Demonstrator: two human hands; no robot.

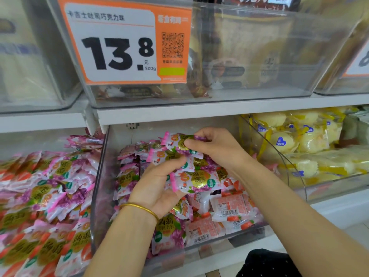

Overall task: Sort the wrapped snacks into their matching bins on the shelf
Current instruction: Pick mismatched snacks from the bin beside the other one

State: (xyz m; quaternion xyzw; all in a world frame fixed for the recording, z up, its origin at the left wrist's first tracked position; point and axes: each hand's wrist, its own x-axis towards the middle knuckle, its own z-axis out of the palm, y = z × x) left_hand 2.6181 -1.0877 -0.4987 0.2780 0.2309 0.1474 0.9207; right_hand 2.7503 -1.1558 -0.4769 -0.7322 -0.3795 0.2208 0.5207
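Above a clear shelf bin (101, 186) of mixed snacks, the left grip (157, 188) clasps a bundle of purple packets (196, 180) and the right grip (217, 149) pinches the top packet (176, 141), seemingly mid-gathering; next, carrying them to their matching bin.

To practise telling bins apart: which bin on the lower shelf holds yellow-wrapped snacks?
The right-hand bin: its pale round snacks wear yellow wrappers, whereas the middle bin holds purple packets and orange packets.

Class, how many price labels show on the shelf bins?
2: a full price label on the upper middle bin; a second label, cut off, at the picture's upper right edge. Others may be hidden.
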